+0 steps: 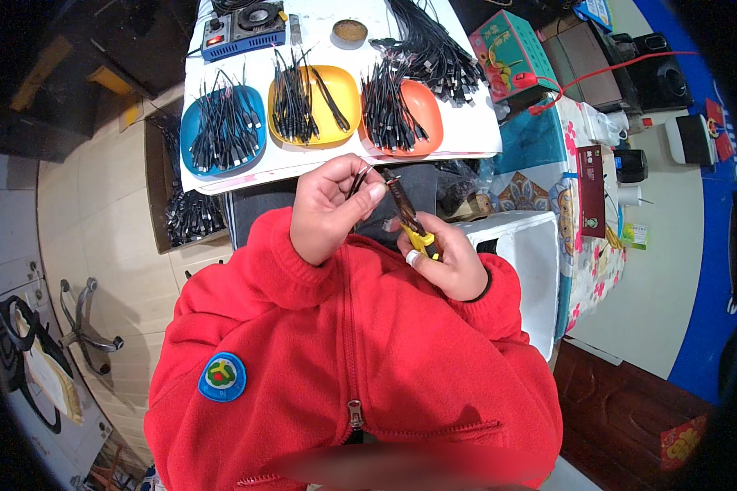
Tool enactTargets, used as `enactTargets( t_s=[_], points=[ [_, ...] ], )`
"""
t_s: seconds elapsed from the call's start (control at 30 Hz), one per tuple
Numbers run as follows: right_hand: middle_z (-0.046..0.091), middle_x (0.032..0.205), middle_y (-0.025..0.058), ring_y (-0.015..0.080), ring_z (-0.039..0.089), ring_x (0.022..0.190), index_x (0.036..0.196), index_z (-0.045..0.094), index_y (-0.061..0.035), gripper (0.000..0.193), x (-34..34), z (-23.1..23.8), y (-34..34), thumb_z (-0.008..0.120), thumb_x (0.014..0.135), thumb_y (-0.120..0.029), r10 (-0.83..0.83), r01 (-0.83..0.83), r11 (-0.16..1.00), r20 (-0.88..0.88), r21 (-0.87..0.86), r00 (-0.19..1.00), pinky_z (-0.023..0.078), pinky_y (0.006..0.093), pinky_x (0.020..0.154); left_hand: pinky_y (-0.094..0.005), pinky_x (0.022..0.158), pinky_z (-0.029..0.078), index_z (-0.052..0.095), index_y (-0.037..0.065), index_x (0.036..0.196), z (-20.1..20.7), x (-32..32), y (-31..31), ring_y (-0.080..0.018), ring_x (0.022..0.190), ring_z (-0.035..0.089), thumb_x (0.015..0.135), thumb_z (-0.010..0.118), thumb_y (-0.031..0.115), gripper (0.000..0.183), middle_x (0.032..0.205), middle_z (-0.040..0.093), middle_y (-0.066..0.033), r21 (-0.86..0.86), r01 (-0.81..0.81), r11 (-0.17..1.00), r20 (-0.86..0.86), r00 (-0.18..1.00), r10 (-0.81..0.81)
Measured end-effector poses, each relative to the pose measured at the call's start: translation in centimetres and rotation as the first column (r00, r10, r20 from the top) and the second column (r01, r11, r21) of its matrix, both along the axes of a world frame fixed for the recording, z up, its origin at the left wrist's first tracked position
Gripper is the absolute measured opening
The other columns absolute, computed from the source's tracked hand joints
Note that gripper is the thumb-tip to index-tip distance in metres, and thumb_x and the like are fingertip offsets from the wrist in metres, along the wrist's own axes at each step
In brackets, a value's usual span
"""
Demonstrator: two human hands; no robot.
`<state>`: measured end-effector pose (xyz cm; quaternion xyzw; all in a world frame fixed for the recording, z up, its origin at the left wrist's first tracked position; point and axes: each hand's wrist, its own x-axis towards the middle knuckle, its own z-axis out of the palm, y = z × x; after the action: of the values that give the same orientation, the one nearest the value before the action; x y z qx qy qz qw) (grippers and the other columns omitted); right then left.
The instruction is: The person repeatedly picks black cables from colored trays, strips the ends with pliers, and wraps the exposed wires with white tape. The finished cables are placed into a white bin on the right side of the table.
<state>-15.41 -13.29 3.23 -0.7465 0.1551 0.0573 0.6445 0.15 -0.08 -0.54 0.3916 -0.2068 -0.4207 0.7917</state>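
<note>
**A cable pinched in our left hand, a yellow-handled tool gripped in our right**

In the head view, we take the yellow tray (346,90) as our landmark. Our left hand (329,214) is on the body side of it, thumb and fingers closed in a narrow pinch on a thin black cable (356,183), probably because so slim a piece needs fingertip control. Our right hand (452,260), nearer the body and to the right of that tray, wraps the yellow-handled pliers (422,238), their dark tips angled toward the left hand; the grip low on the handles presumably leaves the tips free. Whether the tips touch the cable, we cannot tell.

Left of the yellow tray sits a blue tray (190,123); right of it, an orange tray (431,106). Each carries black cables, laid mostly lengthwise, likely to keep the bundles apart and within reach. Beyond it to the right spreads a loose cable heap (444,59).
</note>
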Motion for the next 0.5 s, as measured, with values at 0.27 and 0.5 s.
enactTargets(
  t_s=[0.27,0.5],
  points=[
    [0.057,0.083,0.0029,0.0106,0.053,0.072,0.112,0.053,0.0027,0.034,0.09,0.0,-0.34,0.055,0.08,-0.006,-0.01,0.021,0.981,-0.057,0.191,0.998,0.044,0.0241,0.066,-0.0174,0.051,0.032,0.056,-0.001,0.091,-0.2,0.27,-0.03,-0.0022,0.058,0.042,0.086,0.061,0.002,0.008,0.074,0.053,0.0012,0.003,0.015,1.0,-0.005,1.0,-0.015],
    [0.053,0.078,0.0073,0.0135,0.05,0.066,0.111,0.049,0.0071,0.043,0.17,-0.73,-0.14,0.057,0.074,-0.014,0.001,0.03,0.686,-0.043,0.727,0.999,0.04,0.0252,0.06,-0.0183,0.047,0.028,0.056,-0.003,0.091,-0.16,0.14,-0.46,-0.0036,0.053,0.039,0.085,0.061,0.005,0.01,0.069,0.053,-0.0007,-0.063,0.001,0.998,-0.097,0.995,-0.007]
  ],
)
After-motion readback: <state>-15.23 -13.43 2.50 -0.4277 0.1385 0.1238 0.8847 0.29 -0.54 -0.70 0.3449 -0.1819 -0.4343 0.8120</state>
